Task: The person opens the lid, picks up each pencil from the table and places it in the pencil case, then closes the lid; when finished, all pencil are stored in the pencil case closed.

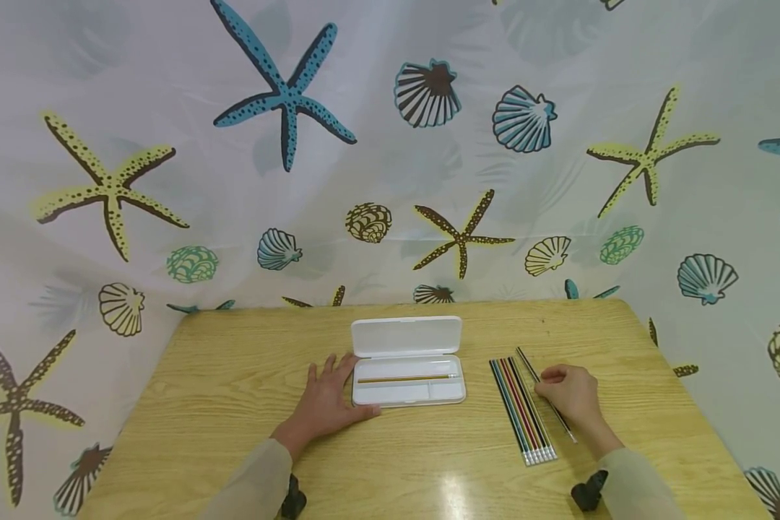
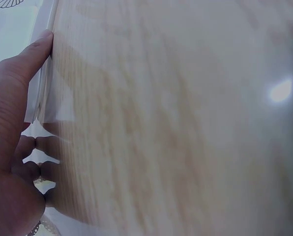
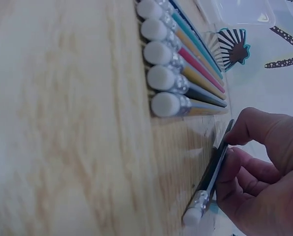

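Note:
In the head view a white pencil case point(image 1: 408, 396) lies with its lid point(image 1: 406, 337) raised, and a yellow pencil point(image 1: 403, 379) is in its upper compartment. My left hand point(image 1: 325, 397) rests at the case's left end with fingers spread. Its thumb lies along the front edge, as the left wrist view also shows. On the right, my right hand point(image 1: 572, 393) pinches a dark pencil point(image 1: 564, 422) between thumb and fingers. This pencil has a white eraser and a silver ferrule, both toward me. It slants just right of a row of pencils point(image 1: 523, 412).
The row holds several pencils side by side, coloured blue, red, black and others, with white erasers point(image 3: 164, 104) toward me. All this is on a wooden table point(image 1: 247, 361). Behind it hangs a curtain point(image 1: 364, 166) printed with starfish and shells.

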A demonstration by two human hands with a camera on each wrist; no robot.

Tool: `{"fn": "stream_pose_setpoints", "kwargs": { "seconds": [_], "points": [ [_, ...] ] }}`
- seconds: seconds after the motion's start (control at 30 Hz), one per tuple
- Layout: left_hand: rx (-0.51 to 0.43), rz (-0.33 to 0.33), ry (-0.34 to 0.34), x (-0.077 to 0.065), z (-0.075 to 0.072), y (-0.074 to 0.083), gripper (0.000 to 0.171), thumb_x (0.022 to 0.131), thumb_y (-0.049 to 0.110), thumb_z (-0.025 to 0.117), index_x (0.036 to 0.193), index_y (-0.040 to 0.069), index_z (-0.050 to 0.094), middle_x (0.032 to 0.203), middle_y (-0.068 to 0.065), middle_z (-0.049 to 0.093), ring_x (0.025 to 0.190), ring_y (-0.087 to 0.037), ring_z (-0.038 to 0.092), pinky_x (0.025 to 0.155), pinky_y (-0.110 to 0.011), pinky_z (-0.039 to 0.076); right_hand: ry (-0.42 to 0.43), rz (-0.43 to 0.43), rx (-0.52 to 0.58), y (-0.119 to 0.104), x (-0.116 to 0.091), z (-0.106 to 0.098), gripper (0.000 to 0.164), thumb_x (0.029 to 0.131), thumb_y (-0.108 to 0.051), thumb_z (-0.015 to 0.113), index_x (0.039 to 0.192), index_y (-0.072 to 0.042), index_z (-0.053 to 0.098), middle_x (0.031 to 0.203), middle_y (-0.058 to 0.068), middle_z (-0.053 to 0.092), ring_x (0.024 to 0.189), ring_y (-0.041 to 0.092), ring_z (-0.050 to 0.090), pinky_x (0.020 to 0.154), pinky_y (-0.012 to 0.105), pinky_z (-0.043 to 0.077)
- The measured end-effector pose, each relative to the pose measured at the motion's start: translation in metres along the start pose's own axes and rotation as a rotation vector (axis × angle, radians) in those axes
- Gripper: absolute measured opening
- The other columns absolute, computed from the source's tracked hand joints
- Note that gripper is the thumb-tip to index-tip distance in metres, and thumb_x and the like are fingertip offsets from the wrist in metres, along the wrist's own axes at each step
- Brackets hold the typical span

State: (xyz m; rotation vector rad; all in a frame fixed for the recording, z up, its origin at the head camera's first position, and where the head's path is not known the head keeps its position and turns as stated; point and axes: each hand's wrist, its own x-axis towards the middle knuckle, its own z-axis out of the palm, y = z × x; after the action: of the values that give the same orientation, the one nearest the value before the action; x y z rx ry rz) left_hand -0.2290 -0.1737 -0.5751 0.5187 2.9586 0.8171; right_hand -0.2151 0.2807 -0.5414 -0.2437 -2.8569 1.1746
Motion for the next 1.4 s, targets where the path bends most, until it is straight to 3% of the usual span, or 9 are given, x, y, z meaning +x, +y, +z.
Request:
{"fn": "stream_pose_setpoints", "kwargs": {
  "seconds": [0.23,0.33,0.47,0.6,0.9,1.4],
  "points": [
    [0.007,-0.002,-0.012,0.000,0.001,0.000,0.107,0.083,0.073,0.076,0.166,0.020,0.033,0.169,-0.019,0.037,0.157,-0.054,0.025,0.120,-0.082,0.011,-0.072,0.026,0.066,0.003,0.000,-0.006,0.031,0.091,-0.016,0.076,0.113,0.005,0.078,0.103,0.018,0.079,0.089,0.021,0.073,0.071,0.025,0.055],
    [0.007,-0.006,-0.009,0.001,0.001,0.000,0.108,0.083,0.073,0.076,0.166,0.020,0.034,0.169,-0.019,0.037,0.157,-0.053,0.025,0.120,-0.082,0.011,-0.127,0.065,0.210,0.002,0.000,-0.010,0.033,0.097,-0.011,0.069,0.122,0.010,0.072,0.106,0.022,0.078,0.090,0.020,0.075,0.073,0.026,0.061],
    [0.010,-0.009,-0.010,0.001,0.002,-0.002,0.108,0.082,0.073,0.076,0.166,0.020,0.034,0.169,-0.018,0.037,0.157,-0.053,0.025,0.120,-0.081,0.011,-0.211,0.151,0.463,0.000,0.001,-0.015,0.038,0.101,-0.002,0.061,0.133,0.019,0.060,0.097,0.021,0.077,0.080,0.020,0.077,0.073,0.033,0.066],
    [0.001,-0.011,-0.016,0.001,0.002,-0.001,0.108,0.083,0.073,0.076,0.166,0.019,0.034,0.170,-0.018,0.036,0.158,-0.053,0.024,0.121,-0.081,0.010,-0.271,0.176,0.561,-0.002,0.003,-0.018,0.042,0.101,-0.001,0.062,0.137,0.020,0.055,0.095,0.016,0.078,0.079,0.018,0.078,0.077,0.037,0.066],
    [0.004,-0.014,-0.017,0.001,0.001,-0.001,0.107,0.083,0.073,0.076,0.166,0.019,0.034,0.170,-0.018,0.036,0.158,-0.053,0.024,0.120,-0.082,0.010,-0.378,0.121,0.606,-0.012,0.011,-0.019,0.046,0.101,-0.002,0.067,0.140,0.019,0.053,0.104,0.019,0.078,0.086,0.020,0.079,0.083,0.040,0.066],
    [0.002,-0.010,-0.008,0.001,0.002,-0.003,0.107,0.082,0.074,0.075,0.166,0.020,0.035,0.170,-0.018,0.036,0.158,-0.053,0.024,0.120,-0.081,0.011,-0.522,-0.013,0.553,-0.045,0.020,-0.008,0.046,0.102,-0.006,0.067,0.141,0.016,0.056,0.118,0.031,0.073,0.090,0.020,0.078,0.085,0.039,0.065]
  ]
}}
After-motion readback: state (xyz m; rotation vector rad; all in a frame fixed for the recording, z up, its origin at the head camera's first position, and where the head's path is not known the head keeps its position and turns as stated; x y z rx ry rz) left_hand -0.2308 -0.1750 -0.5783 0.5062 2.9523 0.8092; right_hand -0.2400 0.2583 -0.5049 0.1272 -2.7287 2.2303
